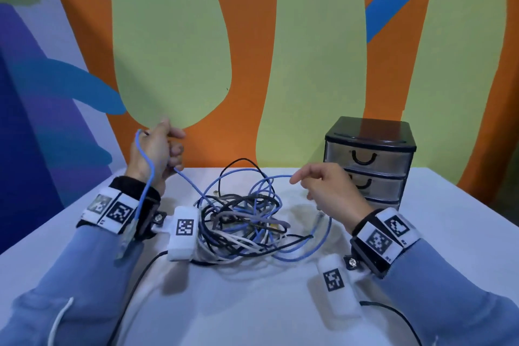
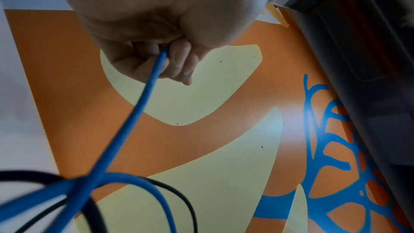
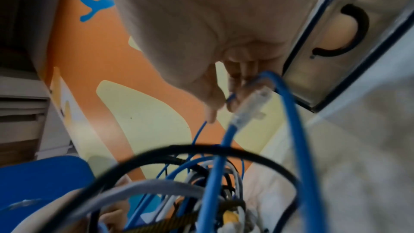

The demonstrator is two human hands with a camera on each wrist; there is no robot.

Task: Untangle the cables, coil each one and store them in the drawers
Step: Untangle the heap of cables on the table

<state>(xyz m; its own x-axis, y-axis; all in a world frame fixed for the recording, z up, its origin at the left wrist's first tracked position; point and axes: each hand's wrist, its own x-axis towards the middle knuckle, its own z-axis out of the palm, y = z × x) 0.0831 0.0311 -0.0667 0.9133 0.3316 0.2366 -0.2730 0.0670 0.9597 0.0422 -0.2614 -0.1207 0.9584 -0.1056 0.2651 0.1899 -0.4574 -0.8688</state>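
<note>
A tangle of blue, black, grey and white cables (image 1: 244, 222) lies mid-table. My left hand (image 1: 160, 149) is raised at the left and grips a blue cable (image 1: 146, 166) in its fist (image 2: 165, 56); that cable hangs down past my wrist and also runs into the pile. My right hand (image 1: 323, 185) hovers right of the pile and pinches another stretch of blue cable (image 1: 276, 177) between thumb and fingers (image 3: 228, 98). A clear plug (image 3: 251, 107) on a blue cable dangles just under that hand. The small drawer unit (image 1: 368, 160) stands behind my right hand, drawers closed.
The white table (image 1: 449, 219) meets a painted orange and green wall at the back. A black cable (image 1: 134, 289) trails off the front edge at the left, another (image 1: 393, 314) at the right. The table's right edge lies beyond the drawers.
</note>
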